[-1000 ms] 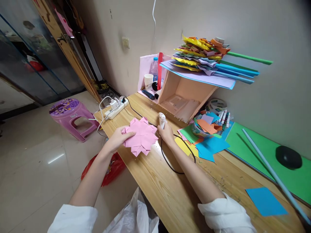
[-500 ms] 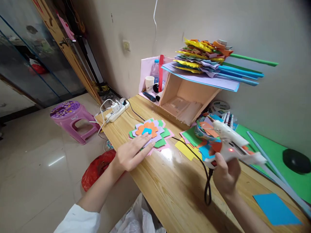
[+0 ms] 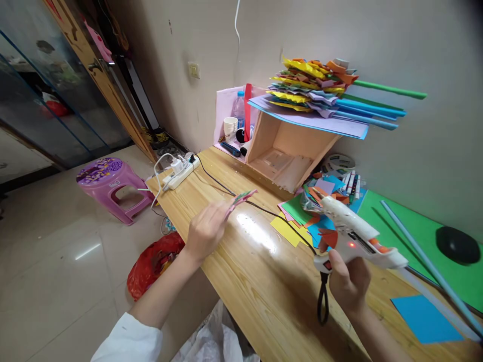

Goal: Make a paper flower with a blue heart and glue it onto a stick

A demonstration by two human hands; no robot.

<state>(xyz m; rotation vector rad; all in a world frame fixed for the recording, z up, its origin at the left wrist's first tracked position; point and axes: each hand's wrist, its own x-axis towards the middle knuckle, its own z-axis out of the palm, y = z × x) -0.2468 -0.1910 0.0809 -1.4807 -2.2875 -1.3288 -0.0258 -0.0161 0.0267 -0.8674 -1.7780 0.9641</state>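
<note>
My left hand [image 3: 207,231] is closed on a layered paper flower [image 3: 242,198], lifted off the wooden table [image 3: 260,281] and tilted so that mostly its thin pink and green edge shows. The flower's front is turned out of sight. A white hot glue gun [image 3: 349,229] with a lit red light is in my right hand [image 3: 349,284], its nozzle pointing up and to the left. From the gun's handle hangs a looped black cord [image 3: 322,304]. Below and left of the nozzle lie yellow paper pieces [image 3: 289,230] and green ones.
A white power strip [image 3: 181,172] sits at the left table edge. Finished paper flowers with stems [image 3: 313,85] lie on a wooden box [image 3: 260,138]. At right are a blue paper square [image 3: 426,318], a blue stick [image 3: 426,256] and a black mouse [image 3: 457,245]. A pink stool [image 3: 116,188] stands left.
The flower lay flat under my left fingers; now that hand grips it, raised and turned edge-on. The glue gun has shifted slightly left and down in my right hand.
</note>
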